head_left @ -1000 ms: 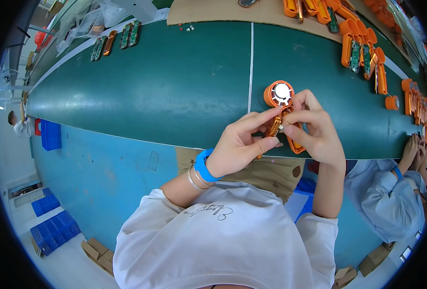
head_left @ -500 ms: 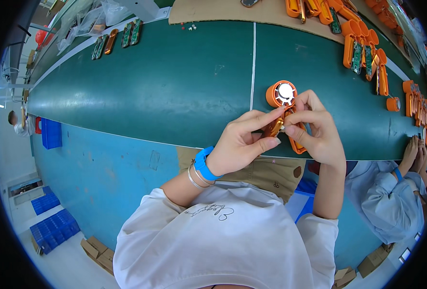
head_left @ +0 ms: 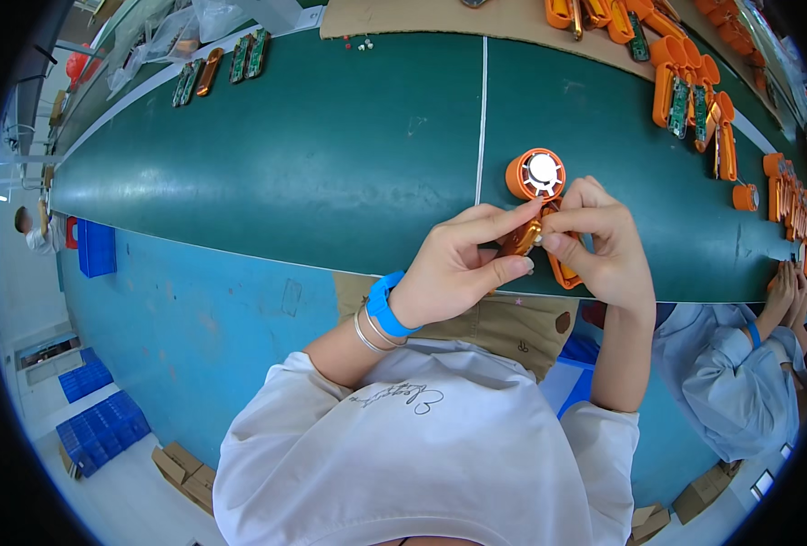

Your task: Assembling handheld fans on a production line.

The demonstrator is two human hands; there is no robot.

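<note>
Over green belt (head_left: 331, 173): L hand (head_left: 458, 264) + R hand (head_left: 604, 246) pinch orange fan (head_left: 535, 196).

head cam, fisheye, looking down, close over green table (head_left: 331, 164)

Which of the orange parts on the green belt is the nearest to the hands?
The round orange fan head with the white centre. It lies alone just above the right hand, while the other orange housings lie far up at the right.
</note>
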